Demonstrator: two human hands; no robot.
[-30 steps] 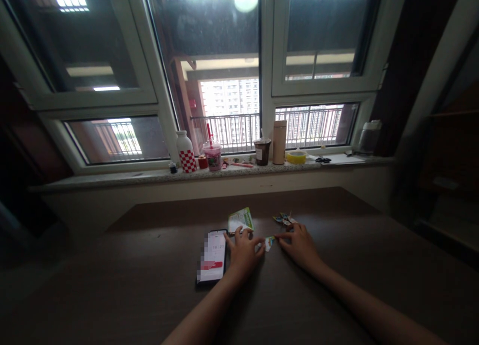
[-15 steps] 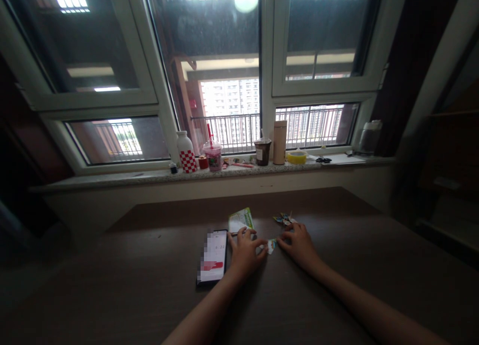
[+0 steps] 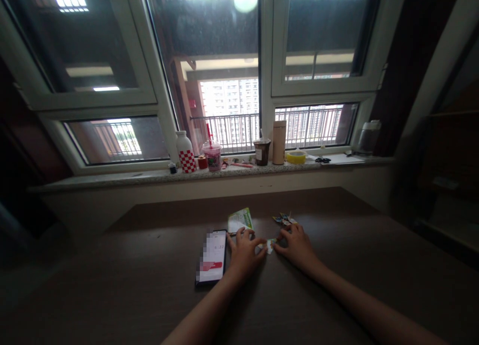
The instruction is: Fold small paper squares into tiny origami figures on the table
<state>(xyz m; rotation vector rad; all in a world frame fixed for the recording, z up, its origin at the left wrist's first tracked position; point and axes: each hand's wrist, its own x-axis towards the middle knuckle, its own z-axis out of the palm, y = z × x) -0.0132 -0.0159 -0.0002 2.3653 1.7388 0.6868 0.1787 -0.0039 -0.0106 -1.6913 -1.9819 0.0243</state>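
My left hand and my right hand rest on a dark wooden table, fingertips meeting over a small white and coloured piece of paper. Both hands pinch that paper between them. A phone with a lit screen lies just left of my left hand. Behind my left hand lies a green and white packet. A few small coloured scraps lie behind my right hand.
A stone windowsill runs behind the table. It holds a red-checked white bottle, a pink drink cup, a dark cup, a tan flask, a yellow tape roll and scissors.
My two hands have drawn slightly closer together over the small paper, and my right fingers shifted a little to the left. The phone and packet stay put.
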